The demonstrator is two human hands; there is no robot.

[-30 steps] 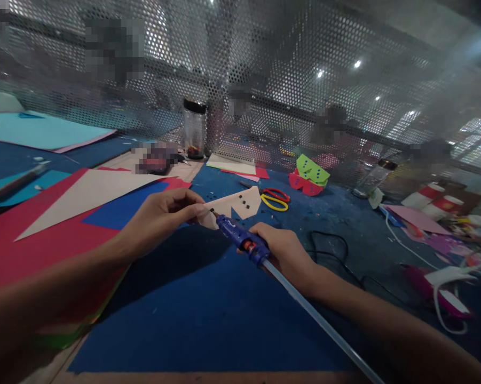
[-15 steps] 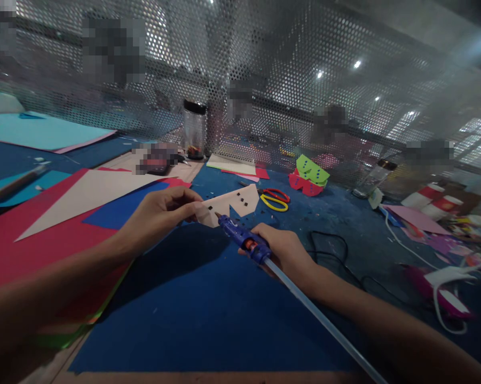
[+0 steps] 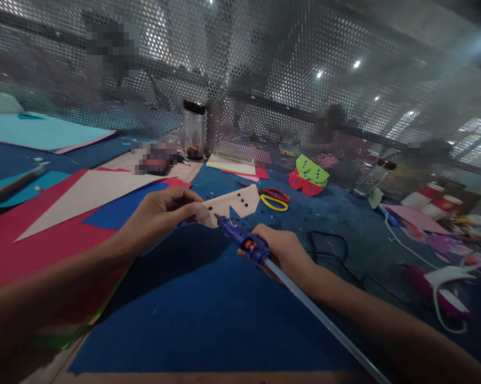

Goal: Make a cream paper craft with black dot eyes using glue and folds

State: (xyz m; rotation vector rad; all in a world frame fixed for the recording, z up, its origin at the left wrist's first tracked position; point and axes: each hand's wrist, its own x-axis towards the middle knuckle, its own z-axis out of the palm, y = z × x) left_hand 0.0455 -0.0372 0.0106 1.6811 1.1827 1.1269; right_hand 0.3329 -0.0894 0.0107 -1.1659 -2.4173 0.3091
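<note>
My left hand point(image 3: 170, 209) pinches the left end of a pale folded paper cut-out point(image 3: 224, 202), which is notched along its lower edge and dotted with several small black squares. In my right hand point(image 3: 284, 248) is a blue hot glue gun point(image 3: 242, 238), a long clear glue stick point(image 3: 324, 320) running out of its back toward me. The gun's nozzle points at the paper's left half, at or very near its surface. Just behind the paper lie scissors point(image 3: 275, 200) with one red and one yellow handle loop.
Green and red paper cut-outs point(image 3: 309, 175) stand at the back. A clear jar point(image 3: 194, 130) with a black lid is by the perforated metal screen point(image 3: 152, 96). Red sheets point(image 3: 64, 250) lie left, a black cord point(image 3: 340, 256) and a magenta glue gun-like tool point(image 3: 436, 293) right.
Almost nothing differs. The paper stays in my left hand, and the glue gun's nozzle has shifted very slightly down and left on it.
</note>
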